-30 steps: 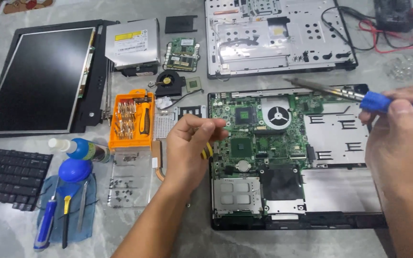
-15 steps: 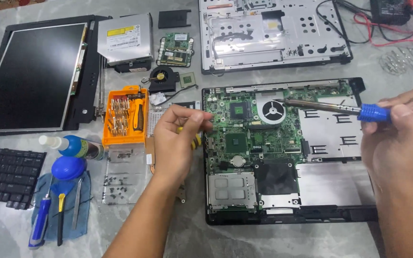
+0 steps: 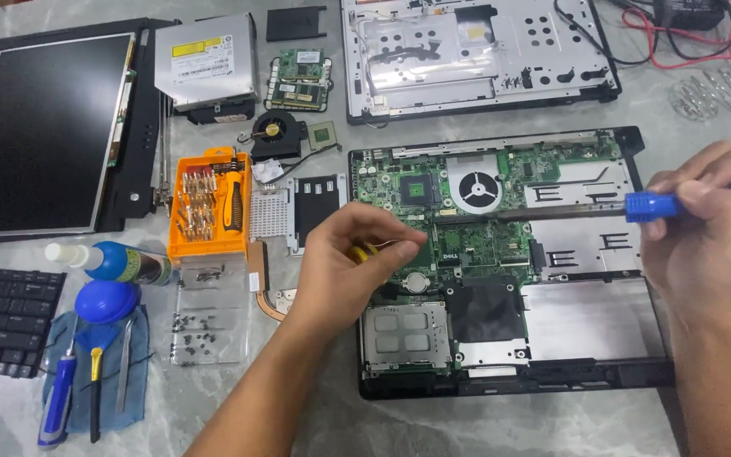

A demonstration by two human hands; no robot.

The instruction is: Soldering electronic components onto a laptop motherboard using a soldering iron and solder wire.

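Observation:
An opened laptop base (image 3: 509, 377) lies in front of me with its green motherboard (image 3: 475, 241) bare. My left hand (image 3: 349, 267) rests at the board's left edge, fingers pinched on a small yellow-tipped tool (image 3: 364, 251). My right hand (image 3: 704, 233) grips a blue-handled soldering iron (image 3: 687, 203); its metal shaft lies flat across the board, tip near the middle just below the round fan opening (image 3: 475, 188).
Orange screwdriver-bit case (image 3: 209, 203), loose screws on a clear lid (image 3: 200, 326), heatsink parts (image 3: 298, 207), fan (image 3: 274, 133), optical drive (image 3: 206, 61), screen panel (image 3: 40, 131), keyboard (image 3: 2, 313), blue blower and bottle (image 3: 107, 288), top cover (image 3: 475, 55), red and black cables (image 3: 678, 38).
The iron has come down from above the board's top right and now lies lower and flatter across the middle. My left hand stays at the left edge, fingers pinched.

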